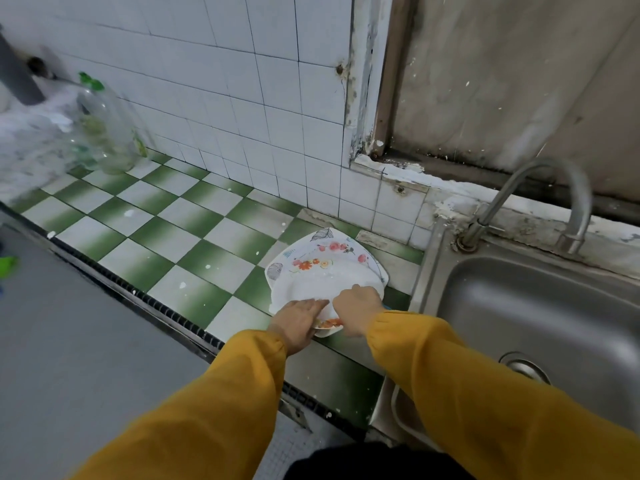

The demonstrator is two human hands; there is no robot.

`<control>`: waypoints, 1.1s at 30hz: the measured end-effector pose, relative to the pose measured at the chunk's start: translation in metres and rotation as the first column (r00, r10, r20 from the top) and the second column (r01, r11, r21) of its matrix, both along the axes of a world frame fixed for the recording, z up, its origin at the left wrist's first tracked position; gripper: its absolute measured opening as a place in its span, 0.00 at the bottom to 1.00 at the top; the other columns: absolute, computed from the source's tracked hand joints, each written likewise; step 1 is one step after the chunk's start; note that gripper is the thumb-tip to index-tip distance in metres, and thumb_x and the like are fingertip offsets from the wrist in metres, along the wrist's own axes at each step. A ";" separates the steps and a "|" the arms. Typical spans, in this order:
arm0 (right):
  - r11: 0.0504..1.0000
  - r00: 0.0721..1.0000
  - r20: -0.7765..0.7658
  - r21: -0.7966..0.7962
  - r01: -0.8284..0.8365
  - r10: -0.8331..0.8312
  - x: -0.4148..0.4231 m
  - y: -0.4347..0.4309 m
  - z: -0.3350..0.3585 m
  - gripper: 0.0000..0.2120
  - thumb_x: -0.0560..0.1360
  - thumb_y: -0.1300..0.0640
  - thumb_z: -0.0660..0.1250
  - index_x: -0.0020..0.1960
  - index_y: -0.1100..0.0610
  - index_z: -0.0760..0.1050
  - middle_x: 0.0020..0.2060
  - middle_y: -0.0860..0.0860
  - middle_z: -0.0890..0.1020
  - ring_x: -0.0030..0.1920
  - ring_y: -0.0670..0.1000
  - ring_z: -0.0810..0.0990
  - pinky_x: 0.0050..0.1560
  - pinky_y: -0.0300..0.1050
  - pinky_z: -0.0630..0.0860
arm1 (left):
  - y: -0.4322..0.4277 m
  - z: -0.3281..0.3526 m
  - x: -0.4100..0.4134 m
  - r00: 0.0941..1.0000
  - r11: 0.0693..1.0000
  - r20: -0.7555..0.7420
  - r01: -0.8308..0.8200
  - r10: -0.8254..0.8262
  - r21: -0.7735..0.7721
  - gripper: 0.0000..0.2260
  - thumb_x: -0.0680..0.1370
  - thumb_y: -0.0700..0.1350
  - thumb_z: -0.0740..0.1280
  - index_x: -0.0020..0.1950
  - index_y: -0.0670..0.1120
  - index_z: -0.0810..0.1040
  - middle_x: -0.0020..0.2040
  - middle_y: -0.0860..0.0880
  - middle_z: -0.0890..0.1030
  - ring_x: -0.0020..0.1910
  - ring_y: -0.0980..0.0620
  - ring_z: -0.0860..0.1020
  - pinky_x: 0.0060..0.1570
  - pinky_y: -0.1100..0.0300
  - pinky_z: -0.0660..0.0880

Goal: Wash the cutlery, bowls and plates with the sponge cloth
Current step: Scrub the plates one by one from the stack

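A white plate with a flower pattern (322, 271) lies on the green-and-white tiled counter (180, 237), just left of the sink. The rim of a second plate (329, 325) with orange print shows under its near edge. My left hand (299, 322) rests flat on the near left rim of the top plate, fingers straight. My right hand (356, 308) sits on the plate's near right part with its fingers curled down. A blue sliver of the sponge cloth (388, 306) shows beside that wrist; the rest is hidden under the hand.
A steel sink (540, 317) with a drain (524, 367) and a curved tap (554, 188) is on the right. A clear bottle with a green cap (104, 129) stands at the back left by the tiled wall. The counter's front edge (138, 292) runs diagonally.
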State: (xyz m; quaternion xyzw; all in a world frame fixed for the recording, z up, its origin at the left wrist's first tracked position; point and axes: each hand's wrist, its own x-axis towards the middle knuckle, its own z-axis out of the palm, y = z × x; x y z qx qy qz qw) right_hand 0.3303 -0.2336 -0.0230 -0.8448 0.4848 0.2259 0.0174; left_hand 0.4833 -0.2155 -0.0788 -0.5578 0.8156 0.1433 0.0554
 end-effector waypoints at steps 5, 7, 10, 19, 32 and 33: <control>0.999 0.996 0.067 0.019 0.050 -0.051 -0.008 0.015 0.015 0.14 0.77 0.52 0.67 0.61 0.56 0.75 0.55 0.55 0.79 0.49 0.54 0.74 0.48 0.46 0.70 | 0.009 0.012 -0.003 0.992 0.994 0.068 0.109 -0.108 -0.012 0.21 0.83 0.41 0.57 0.77 0.50 0.62 0.76 0.49 0.65 0.75 0.49 0.63 0.74 0.55 0.56; 0.996 0.991 0.101 0.040 0.084 -0.088 -0.010 0.020 0.019 0.16 0.76 0.53 0.68 0.62 0.56 0.75 0.55 0.55 0.79 0.50 0.54 0.75 0.47 0.45 0.69 | 0.014 0.019 -0.004 0.992 0.993 0.049 0.118 -0.118 -0.014 0.21 0.83 0.40 0.57 0.77 0.49 0.63 0.75 0.49 0.67 0.73 0.48 0.66 0.73 0.55 0.59; 0.984 0.961 0.213 0.069 0.166 -0.177 -0.014 0.024 0.029 0.20 0.75 0.55 0.69 0.66 0.52 0.74 0.58 0.53 0.77 0.56 0.54 0.75 0.45 0.43 0.68 | 0.017 0.026 -0.001 0.995 0.994 0.003 0.104 -0.104 -0.015 0.21 0.83 0.40 0.59 0.75 0.50 0.66 0.72 0.48 0.72 0.69 0.47 0.71 0.70 0.56 0.64; 0.752 0.109 0.918 0.240 0.614 -0.382 -0.036 0.017 0.078 0.37 0.69 0.62 0.77 0.73 0.53 0.63 0.58 0.51 0.65 0.57 0.49 0.71 0.59 0.40 0.71 | 0.017 0.065 -0.009 0.666 0.914 -0.656 -0.394 0.355 0.095 0.15 0.84 0.47 0.56 0.64 0.42 0.76 0.58 0.41 0.79 0.55 0.43 0.78 0.55 0.55 0.73; 0.837 -0.372 0.922 0.122 0.534 0.104 0.018 0.022 0.106 0.16 0.76 0.57 0.71 0.62 0.53 0.71 0.63 0.50 0.75 0.64 0.47 0.74 0.59 0.30 0.71 | 0.015 0.175 -0.038 -0.131 0.679 -0.951 -0.673 0.281 0.293 0.16 0.83 0.51 0.59 0.39 0.43 0.72 0.33 0.47 0.74 0.34 0.49 0.74 0.33 0.61 0.71; 0.875 -0.230 0.960 -0.029 0.483 0.159 0.020 0.021 0.103 0.17 0.77 0.56 0.69 0.64 0.50 0.71 0.66 0.46 0.72 0.69 0.45 0.69 0.65 0.30 0.67 | 0.017 0.183 -0.038 -0.162 0.693 -0.951 -0.654 0.261 0.302 0.17 0.83 0.51 0.59 0.38 0.44 0.73 0.34 0.46 0.76 0.34 0.48 0.75 0.34 0.59 0.73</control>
